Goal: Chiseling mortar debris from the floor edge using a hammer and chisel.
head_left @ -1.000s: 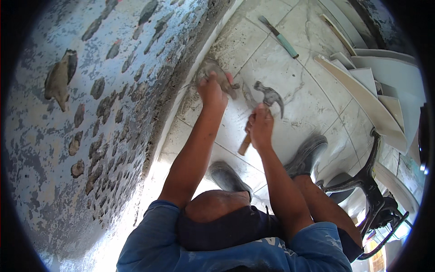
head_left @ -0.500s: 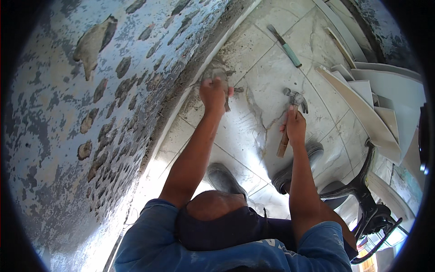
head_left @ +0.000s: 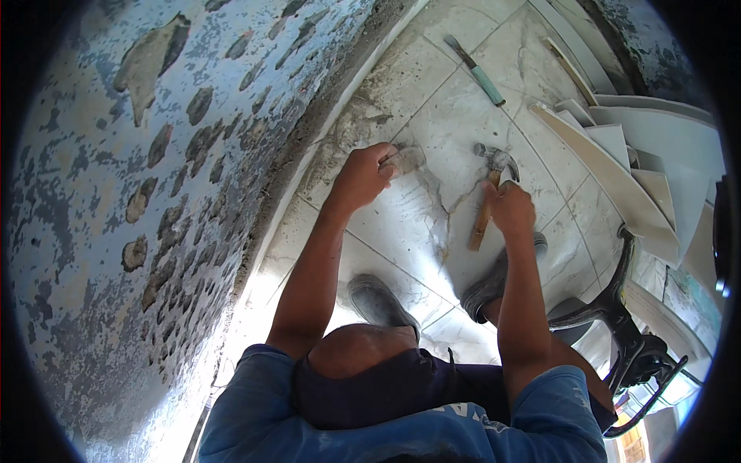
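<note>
My left hand (head_left: 364, 177) is closed over the floor beside the wall. From its fingers sticks out a blurred, flat, grey-brown piece (head_left: 407, 160), whose kind I cannot make out. Farther right, my right hand (head_left: 511, 207) grips a claw hammer (head_left: 480, 222) by its wooden handle, near the metal head. The head points away from me, and the handle's end reaches back toward my right shoe. Beyond both hands, a long narrow tool with a dark blade and green grip (head_left: 486, 85) lies on the tiles.
A pitted, flaking blue-grey wall (head_left: 177, 170) rises at the left, with dirt along its foot. Pale cut panels (head_left: 617, 166) lean in a heap at the right. Nearer stands a black metal chair base (head_left: 614, 312). My dark shoes (head_left: 378, 301) rest on white tiles.
My left hand has shifted slightly nearer me, its grey-brown piece now to the right of the fingers. My right hand has turned around the hammer's handle and moved slightly right.
</note>
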The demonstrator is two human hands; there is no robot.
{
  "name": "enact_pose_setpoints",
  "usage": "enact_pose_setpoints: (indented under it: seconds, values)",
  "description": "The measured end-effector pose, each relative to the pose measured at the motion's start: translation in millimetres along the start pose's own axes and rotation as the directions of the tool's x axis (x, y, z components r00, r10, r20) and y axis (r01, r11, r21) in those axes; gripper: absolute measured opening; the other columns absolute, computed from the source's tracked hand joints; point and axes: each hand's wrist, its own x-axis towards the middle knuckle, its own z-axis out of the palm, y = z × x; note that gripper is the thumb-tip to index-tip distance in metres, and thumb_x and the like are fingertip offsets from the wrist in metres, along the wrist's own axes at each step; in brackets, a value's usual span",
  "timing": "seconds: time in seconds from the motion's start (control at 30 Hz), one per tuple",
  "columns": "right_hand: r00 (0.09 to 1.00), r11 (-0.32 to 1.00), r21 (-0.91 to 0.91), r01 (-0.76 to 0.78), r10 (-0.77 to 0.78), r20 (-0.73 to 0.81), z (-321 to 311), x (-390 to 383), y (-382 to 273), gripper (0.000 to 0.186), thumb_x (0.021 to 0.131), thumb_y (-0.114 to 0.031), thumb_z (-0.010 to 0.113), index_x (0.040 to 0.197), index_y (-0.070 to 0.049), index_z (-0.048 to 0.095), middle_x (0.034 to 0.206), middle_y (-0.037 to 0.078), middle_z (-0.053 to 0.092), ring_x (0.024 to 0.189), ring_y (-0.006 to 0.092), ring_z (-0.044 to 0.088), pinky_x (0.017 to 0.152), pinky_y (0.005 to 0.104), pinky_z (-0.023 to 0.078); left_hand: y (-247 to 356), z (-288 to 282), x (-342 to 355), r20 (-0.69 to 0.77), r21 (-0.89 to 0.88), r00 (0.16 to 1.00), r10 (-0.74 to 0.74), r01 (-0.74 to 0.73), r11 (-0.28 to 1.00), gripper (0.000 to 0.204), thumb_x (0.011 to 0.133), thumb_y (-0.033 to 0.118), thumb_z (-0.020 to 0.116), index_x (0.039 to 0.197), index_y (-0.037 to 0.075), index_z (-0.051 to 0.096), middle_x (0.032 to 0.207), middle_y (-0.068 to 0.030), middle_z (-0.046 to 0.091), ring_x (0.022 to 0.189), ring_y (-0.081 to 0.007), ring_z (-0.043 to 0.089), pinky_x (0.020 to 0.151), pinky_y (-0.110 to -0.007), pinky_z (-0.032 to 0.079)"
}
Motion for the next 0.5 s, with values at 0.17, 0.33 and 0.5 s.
enact_pose_setpoints:
  seconds: [0.17,0.33,0.5]
  values:
    - [0.609,0.665,0.063,0.745,-0.639,-0.470,-16,-19,-42,0.053,0.068,-0.038,0.071,0.105,-0.003,0.057,0.100,0.017,0.060,0.093,0.0342,0.057,0.083,0.0409,0.044,24,-3,0,0.398,0.332,0.917,-0.027,-0.117,0.936,0.020,0.074,0.003,0.062,0.092,-0.002,0.054,0.078,-0.0164,0.062,0.061,-0.0210,0.061,0.057,-0.033,0.047]
    - [0.531,0.632,0.209,0.746,-0.754,0.386,-8,1,-89,0.036,0.074,-0.023,0.065,0.105,-0.006,0.058,0.091,0.016,0.062,0.087,0.0349,0.059,0.078,0.0406,0.046,35,-1,9,0.345,0.373,0.932,0.107,-0.241,0.896,0.027,0.072,0.004,0.067,0.094,-0.001,0.053,0.080,-0.0154,0.063,0.070,-0.0268,0.062,0.064,-0.036,0.047]
    - [0.696,0.679,0.203,0.705,-0.718,-0.018,-8,44,-106,0.040,0.078,-0.012,0.060,0.117,-0.008,0.049,0.077,0.020,0.061,0.074,0.0344,0.061,0.069,0.0411,0.047,8,-3,18,-0.361,0.567,0.658,0.661,-0.409,0.715,0.029,0.072,0.008,0.070,0.098,0.003,0.055,0.096,-0.0134,0.060,0.090,-0.0284,0.057,0.075,-0.037,0.045]
